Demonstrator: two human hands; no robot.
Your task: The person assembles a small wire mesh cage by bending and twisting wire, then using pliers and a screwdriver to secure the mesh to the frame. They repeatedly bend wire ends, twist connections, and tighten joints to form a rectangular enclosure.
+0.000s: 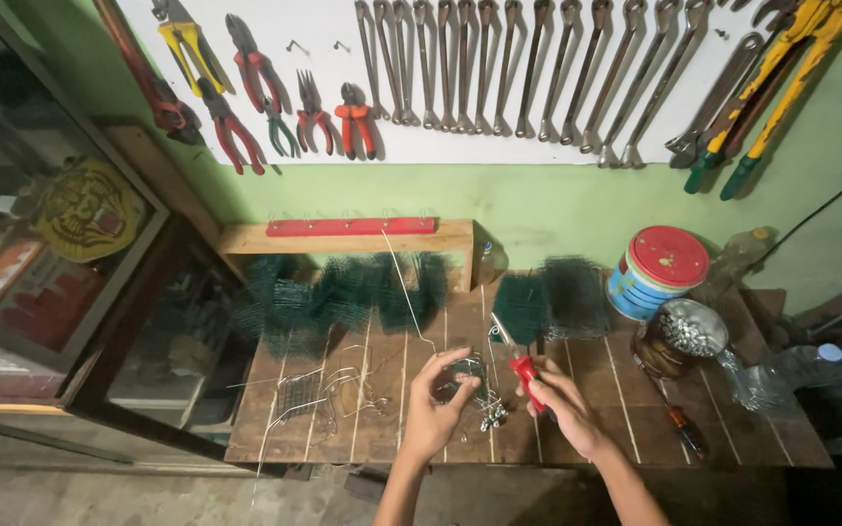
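I see a green wall with wrenches [538, 68] and pliers [353, 122] hung in rows, easy to grab, above a wooden counter [616, 419]. My left hand [438, 404] pinches a small wire piece [468, 375] up off the counter. My right hand [562, 404] is closed around a red-handled tool [526, 375] beside it. Loose wires [333, 385] lie to the left. Past my right hand, a jar [684, 336] holds shiny metal bits, and a round tin [657, 273] has its red lid on

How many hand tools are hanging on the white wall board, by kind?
Spanners, bare metal, in a row: about 13
Pliers and cutters with red, orange or yellow grips: about 7
Long yellow-handled cutters: 2
Total: about 22; some overlap or run off the top edge, so the count is approximate.
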